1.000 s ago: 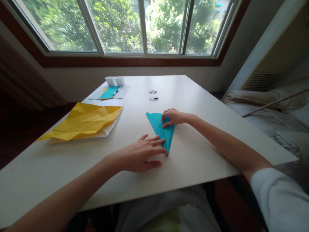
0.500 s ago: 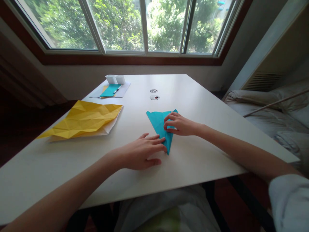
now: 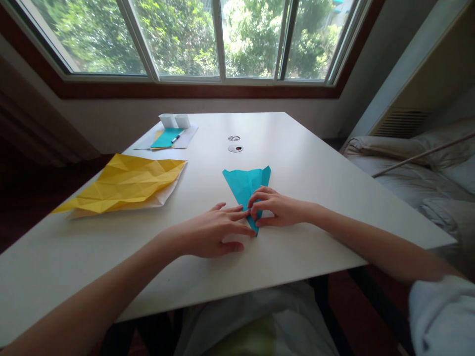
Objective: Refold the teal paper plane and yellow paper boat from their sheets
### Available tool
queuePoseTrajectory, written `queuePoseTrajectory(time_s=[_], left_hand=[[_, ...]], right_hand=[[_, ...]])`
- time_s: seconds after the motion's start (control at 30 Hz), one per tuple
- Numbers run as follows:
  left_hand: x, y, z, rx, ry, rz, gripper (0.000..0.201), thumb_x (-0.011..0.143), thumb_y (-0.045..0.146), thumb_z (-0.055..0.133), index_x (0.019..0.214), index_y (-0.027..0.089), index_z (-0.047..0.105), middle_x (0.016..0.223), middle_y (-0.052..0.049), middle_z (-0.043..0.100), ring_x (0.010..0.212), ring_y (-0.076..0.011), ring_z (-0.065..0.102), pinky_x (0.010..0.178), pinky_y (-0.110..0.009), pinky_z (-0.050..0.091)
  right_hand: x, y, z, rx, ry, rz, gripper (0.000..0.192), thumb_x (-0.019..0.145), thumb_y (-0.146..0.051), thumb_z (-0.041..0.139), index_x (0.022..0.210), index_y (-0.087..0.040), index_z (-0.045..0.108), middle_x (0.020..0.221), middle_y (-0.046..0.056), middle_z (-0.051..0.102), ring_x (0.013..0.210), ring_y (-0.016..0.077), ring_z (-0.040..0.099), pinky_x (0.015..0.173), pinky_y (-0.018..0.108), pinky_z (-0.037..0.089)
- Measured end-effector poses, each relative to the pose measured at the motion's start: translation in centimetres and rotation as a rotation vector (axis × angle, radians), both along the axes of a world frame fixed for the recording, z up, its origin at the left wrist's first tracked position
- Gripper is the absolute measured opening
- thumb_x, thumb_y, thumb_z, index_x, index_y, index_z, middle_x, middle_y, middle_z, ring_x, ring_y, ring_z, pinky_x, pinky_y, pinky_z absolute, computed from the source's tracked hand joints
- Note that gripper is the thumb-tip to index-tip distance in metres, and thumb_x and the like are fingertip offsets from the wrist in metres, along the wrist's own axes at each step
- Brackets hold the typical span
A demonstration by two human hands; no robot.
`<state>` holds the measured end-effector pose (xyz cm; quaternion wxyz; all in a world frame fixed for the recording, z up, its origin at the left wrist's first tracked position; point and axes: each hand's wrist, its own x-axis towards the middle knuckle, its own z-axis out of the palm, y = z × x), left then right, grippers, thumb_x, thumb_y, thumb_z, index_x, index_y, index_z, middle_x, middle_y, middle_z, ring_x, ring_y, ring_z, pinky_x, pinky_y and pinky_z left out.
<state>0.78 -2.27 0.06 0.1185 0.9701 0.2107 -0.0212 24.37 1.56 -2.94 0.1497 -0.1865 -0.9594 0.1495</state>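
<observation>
A teal sheet of paper (image 3: 245,182), folded into a long narrow triangle with its point toward me, lies flat on the white table (image 3: 297,163). My left hand (image 3: 213,236) rests palm down beside it, fingertips pressing the left edge near the tip. My right hand (image 3: 276,207) lies on the lower part of the triangle, fingers curled and pressing the paper close to my left fingertips. The tip of the paper is partly hidden under both hands.
A creased yellow sheet (image 3: 124,183) lies on white paper at the left. At the far side lie a teal sheet with a pen (image 3: 167,138) and two small white boxes (image 3: 174,120). Two round cable holes (image 3: 235,148) sit mid-table. A grey sofa (image 3: 415,168) stands right.
My right hand has slid along the teal paper from its wide far end down toward the tip, close to my left hand. My left hand has stayed in place.
</observation>
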Motion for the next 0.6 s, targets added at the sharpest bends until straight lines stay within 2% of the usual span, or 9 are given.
queuePoseTrajectory(time_s=[0.4, 0.6], left_hand=[[0.19, -0.07, 0.44, -0.052, -0.035, -0.01, 0.032, 0.084, 0.031, 0.053, 0.116, 0.034, 0.056, 0.134, -0.002, 0.046, 0.128, -0.0251, 0.035, 0.103, -0.038, 0.029], [0.18, -0.26, 0.26, -0.059, -0.039, 0.029, 0.045, 0.084, 0.033, 0.053, 0.127, 0.032, 0.043, 0.135, -0.003, 0.046, 0.127, -0.0249, 0.036, 0.104, -0.043, 0.027]], right_hand=[[-0.36, -0.17, -0.12, -0.038, -0.051, -0.031, 0.016, 0.086, -0.033, 0.052, 0.09, -0.02, 0.061, 0.108, 0.007, 0.056, 0.11, 0.021, 0.037, 0.099, 0.037, 0.031], [-0.34, -0.13, -0.09, -0.089, -0.018, -0.052, 0.019, 0.084, -0.036, 0.053, 0.093, -0.021, 0.06, 0.111, 0.007, 0.054, 0.111, 0.0195, 0.04, 0.098, 0.036, 0.033]])
